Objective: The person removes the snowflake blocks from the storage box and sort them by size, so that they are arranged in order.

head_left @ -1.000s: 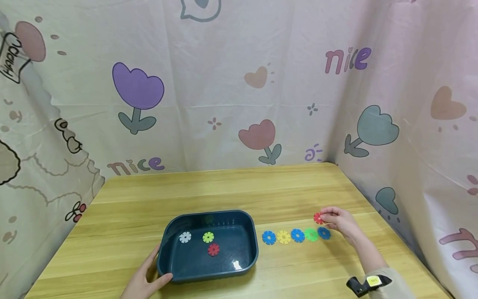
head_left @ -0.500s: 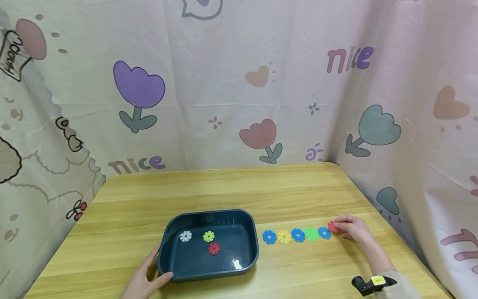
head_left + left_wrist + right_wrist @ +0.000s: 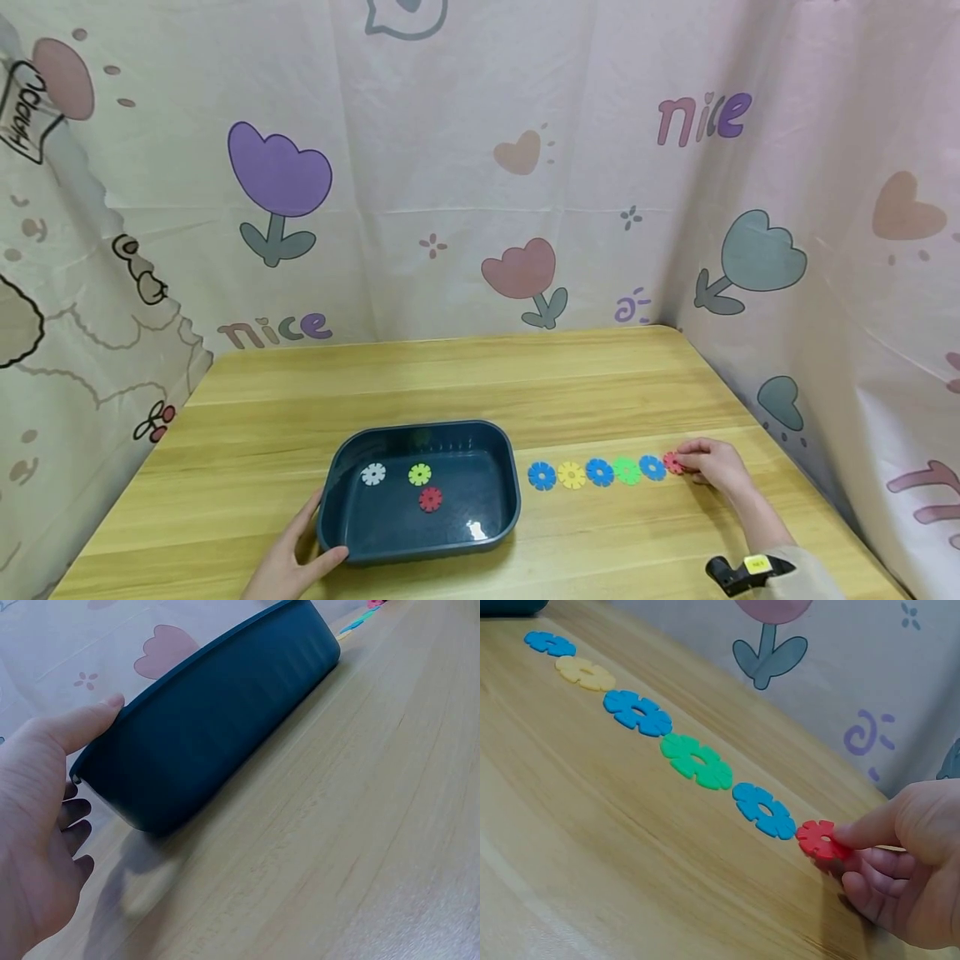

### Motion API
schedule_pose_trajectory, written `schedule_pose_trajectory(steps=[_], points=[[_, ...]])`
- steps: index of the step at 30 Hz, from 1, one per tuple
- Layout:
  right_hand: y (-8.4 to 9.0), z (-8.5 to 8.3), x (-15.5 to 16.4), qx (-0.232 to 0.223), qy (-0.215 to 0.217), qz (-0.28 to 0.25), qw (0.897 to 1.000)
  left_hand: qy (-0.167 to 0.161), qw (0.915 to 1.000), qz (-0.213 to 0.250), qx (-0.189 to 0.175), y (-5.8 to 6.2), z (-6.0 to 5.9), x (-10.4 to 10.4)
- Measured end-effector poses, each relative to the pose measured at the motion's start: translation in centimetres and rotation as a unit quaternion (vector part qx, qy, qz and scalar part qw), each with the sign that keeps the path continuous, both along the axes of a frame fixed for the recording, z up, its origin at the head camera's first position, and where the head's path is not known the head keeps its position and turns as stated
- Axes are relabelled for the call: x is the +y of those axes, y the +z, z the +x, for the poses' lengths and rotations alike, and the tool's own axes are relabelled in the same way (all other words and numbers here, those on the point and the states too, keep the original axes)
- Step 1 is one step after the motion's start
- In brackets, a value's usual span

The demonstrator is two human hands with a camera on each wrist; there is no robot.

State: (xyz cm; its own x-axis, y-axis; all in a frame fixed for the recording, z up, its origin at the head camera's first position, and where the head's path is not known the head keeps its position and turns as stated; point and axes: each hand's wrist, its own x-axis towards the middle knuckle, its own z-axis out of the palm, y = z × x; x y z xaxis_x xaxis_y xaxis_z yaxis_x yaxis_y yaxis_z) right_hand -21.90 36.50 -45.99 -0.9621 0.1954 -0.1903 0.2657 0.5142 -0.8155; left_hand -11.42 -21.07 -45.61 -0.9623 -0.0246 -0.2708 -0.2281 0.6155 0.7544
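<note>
Since the red disc [image 3: 810,840] has shifted to the right end of the row [image 3: 619,472], just beside a blue disc [image 3: 781,823], six line up; the right hand [image 3: 717,467] pinches it, while the left hand [image 3: 287,558], loosely spread, touches the tray [image 3: 382,523].

Red disc [image 3: 671,463] in right fingers [image 3: 693,458] — beside blue disc [image 3: 647,467] — left hand [image 3: 288,560] on dark tray [image 3: 390,533]

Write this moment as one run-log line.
Left hand: holds tray; Right hand: pinches red disc, row's right end; Others in row: blue, yellow, blue, green, blue; Discs in tray: white, yellow-green, red
</note>
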Motion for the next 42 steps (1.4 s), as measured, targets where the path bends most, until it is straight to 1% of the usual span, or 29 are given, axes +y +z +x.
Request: schedule_pose_trajectory(steps=[4, 8, 14, 19, 22, 24, 26, 29, 32, 35, 42], points=[[-0.1, 0.0, -0.2, 0.005, 0.000, 0.021, 1.000, 0.004, 1.0000, 0.006, -0.006, 0.0, 0.0, 0.0], [-0.2, 0.0, -0.3, 0.008, -0.002, 0.031, 0.999, 0.003, 0.9999, 0.012, -0.008, -0.1, 0.0, 0.0], [-0.3, 0.0, -0.2, 0.009, -0.001, 0.022, 1.000, 0.005, 0.9998, 0.015, -0.015, -0.2, 0.0, -0.1], [-0.5, 0.1, 0.0, 0.009, 0.001, 0.010, 1.000, 0.006, 0.9998, 0.011, -0.014, -0.3, 0.0, -0.1], [-0.3, 0.2, 0.0, 0.006, 0.004, 0.005, 1.000, 0.005, 0.9999, 0.011, -0.010, -0.3, 0.0, -0.1], [0.1, 0.1, -0.3, 0.008, 0.011, 0.008, 1.000, 0.005, 0.9999, 0.011, -0.008, -0.3, 0.0, -0.1], [0.6, 0.1, -0.7, 0.017, 0.024, 0.023, 0.999, 0.005, 0.9999, 0.011, -0.008, -0.3, 0.0, -0.1], [1.7, 0.0, -1.7, 0.038, 0.051, 0.044, 0.997, 0.005, 0.9999, 0.012, -0.009, -0.3, -0.1, -0.1], [2.6, -0.1, -3.1, 0.054, 0.078, 0.052, 0.994, 0.006, 0.9998, 0.014, -0.011, -0.2, -0.1, -0.1], [3.4, -0.3, -4.7, 0.064, 0.098, 0.043, 0.992, 0.008, 0.9998, 0.015, -0.012, -0.2, -0.1, -0.1], [5.3, -1.1, -8.7, 0.085, 0.144, -0.016, 0.986, 0.009, 0.9998, 0.013, -0.014, -0.2, 0.0, -0.2]])
